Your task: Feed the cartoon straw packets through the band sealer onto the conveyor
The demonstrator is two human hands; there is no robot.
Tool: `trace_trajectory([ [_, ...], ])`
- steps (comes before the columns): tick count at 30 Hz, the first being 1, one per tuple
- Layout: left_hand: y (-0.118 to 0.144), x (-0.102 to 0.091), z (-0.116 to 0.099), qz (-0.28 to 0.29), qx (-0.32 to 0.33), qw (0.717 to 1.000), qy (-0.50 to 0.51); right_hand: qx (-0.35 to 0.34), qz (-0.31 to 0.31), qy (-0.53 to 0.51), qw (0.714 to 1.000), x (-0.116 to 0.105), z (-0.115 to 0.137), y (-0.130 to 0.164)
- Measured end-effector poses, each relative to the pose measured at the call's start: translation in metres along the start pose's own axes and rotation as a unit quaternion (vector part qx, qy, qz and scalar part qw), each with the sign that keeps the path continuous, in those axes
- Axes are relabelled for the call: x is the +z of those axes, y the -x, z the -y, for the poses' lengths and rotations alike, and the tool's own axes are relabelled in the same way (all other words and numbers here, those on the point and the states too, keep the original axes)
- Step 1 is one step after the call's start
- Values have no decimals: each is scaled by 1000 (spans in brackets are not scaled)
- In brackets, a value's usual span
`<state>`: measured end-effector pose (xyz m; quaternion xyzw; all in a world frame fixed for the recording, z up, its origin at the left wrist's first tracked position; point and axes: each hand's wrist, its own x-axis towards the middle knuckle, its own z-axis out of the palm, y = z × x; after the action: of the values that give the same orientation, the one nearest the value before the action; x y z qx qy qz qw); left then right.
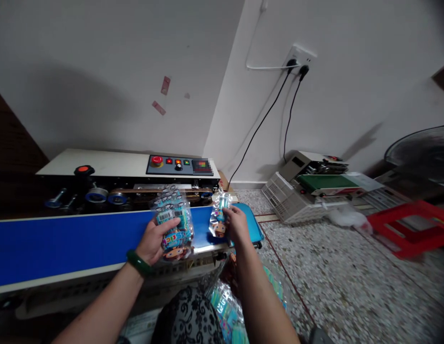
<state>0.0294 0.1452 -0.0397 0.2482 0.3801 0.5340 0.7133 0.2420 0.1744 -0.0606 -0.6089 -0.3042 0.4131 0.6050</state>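
My left hand [155,239] grips a stack of clear printed packets [174,220] with turquoise contents and cartoon artwork, held above the blue conveyor belt [64,243]. My right hand [236,223] holds a single printed packet [219,216] upright on the right end of the belt, next to the sealing machine [129,174]. A green bangle [139,263] circles my left wrist.
The sealer's control panel [181,166] has a red button and small lights. More packets in a clear bag [229,310] lie by my lap. On the speckled floor to the right sit a second machine [308,188], a red crate [411,227] and a fan [426,150]. Cables run to a wall socket [299,59].
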Motion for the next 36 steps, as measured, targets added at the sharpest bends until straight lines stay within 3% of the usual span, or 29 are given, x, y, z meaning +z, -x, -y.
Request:
trace_trajectory([
  [3,0,-2,-3,8,-1,1000,-2,56,49,31,997,1,0,-19],
  [6,0,0,-3,13,-8,1000,-2,70,81,40,993,15,0,-25],
  [11,1,3,-2,4,-1,1000,-10,-1,88,26,996,35,7,-1],
  [15,3,4,-2,41,-13,999,-5,-51,274,2,960,44,20,34],
  [17,5,5,-1,53,-27,998,-8,-56,322,3,945,47,23,45],
  [19,5,5,2,56,-33,998,-13,-72,303,-2,950,50,22,50],
  [25,3,10,9,37,-22,999,-8,-86,140,-25,986,54,3,53],
  [27,3,11,9,29,-26,999,-8,-74,116,-42,990,54,0,54],
  [29,4,11,8,27,-30,999,-8,-47,143,-54,987,52,1,56],
  [33,6,10,6,46,-48,998,-12,9,274,-41,961,45,8,57],
  [36,7,10,6,48,-44,998,-19,-5,272,-54,961,41,7,55],
])
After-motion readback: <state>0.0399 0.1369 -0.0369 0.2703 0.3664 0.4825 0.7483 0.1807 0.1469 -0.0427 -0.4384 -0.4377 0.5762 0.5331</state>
